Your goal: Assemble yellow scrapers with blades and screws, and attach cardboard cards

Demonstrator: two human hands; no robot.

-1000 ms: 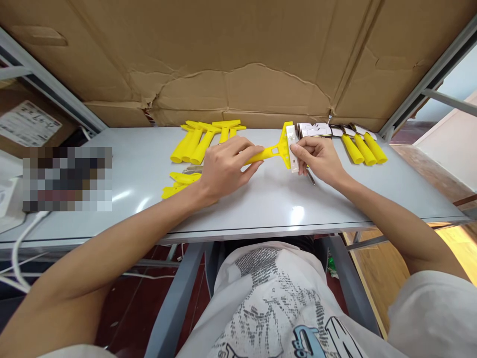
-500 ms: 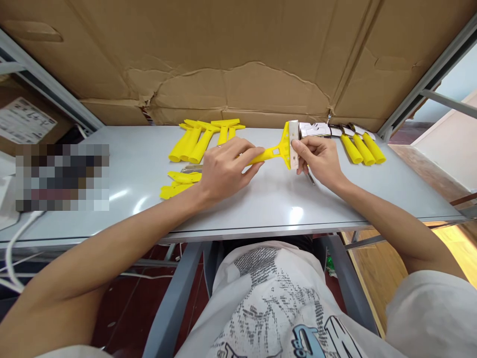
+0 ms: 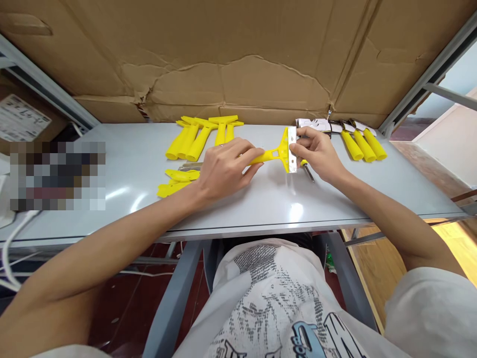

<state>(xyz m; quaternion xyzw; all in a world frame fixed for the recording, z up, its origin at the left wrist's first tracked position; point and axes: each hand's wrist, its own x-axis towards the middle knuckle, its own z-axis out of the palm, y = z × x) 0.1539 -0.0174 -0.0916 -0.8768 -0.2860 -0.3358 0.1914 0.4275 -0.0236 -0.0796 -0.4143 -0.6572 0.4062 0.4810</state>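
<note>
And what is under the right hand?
A screwdriver-like tool shows its metal shaft and some yellow; the right hand covers the rest and anything else there.

The shirt (image 3: 223, 298) was white, its sleeves (image 3: 425, 303) short and plain. Grey-black print (image 3: 279, 303) covered the front like broken type — a dense patch (image 3: 255, 258) near the hem, a blue shape (image 3: 309, 338) and black-outlined lettering (image 3: 340, 329) at the frame's bottom. The left hand (image 3: 225, 166) wore a ring (image 3: 221, 144).

Yellow scraper (image 3: 283, 149) in left hand (image 3: 226, 166)
</note>
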